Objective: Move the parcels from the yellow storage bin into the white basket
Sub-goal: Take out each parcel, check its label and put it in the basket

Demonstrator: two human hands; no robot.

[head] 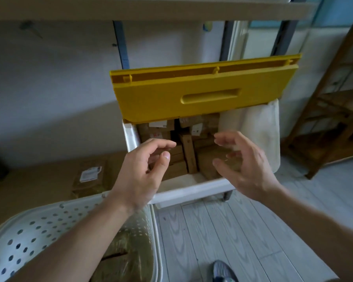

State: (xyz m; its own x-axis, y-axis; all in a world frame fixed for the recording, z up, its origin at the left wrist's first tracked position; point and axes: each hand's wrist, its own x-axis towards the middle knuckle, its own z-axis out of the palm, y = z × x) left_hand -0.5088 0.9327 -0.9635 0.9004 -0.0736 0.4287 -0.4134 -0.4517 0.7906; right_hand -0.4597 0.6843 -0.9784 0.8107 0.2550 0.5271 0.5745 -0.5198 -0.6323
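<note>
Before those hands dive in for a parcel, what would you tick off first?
1. Yellow lid up, bin open: ok.
2. Parcels in view inside the bin: ok.
3. Left hand holds nothing: ok.
4. Right hand holds nothing, fingers spread: ok.
5. White basket close by at lower left, with room left: ok, though something brown already lies inside.
6. Lid will hold itself up: cannot tell.

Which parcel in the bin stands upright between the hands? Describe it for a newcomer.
Find the raised yellow plastic lid; the open white bin beneath holds brown cardboard parcels. Between the left hand and right hand is one long narrow cardboard box, slimmer than its neighbours.
</note>
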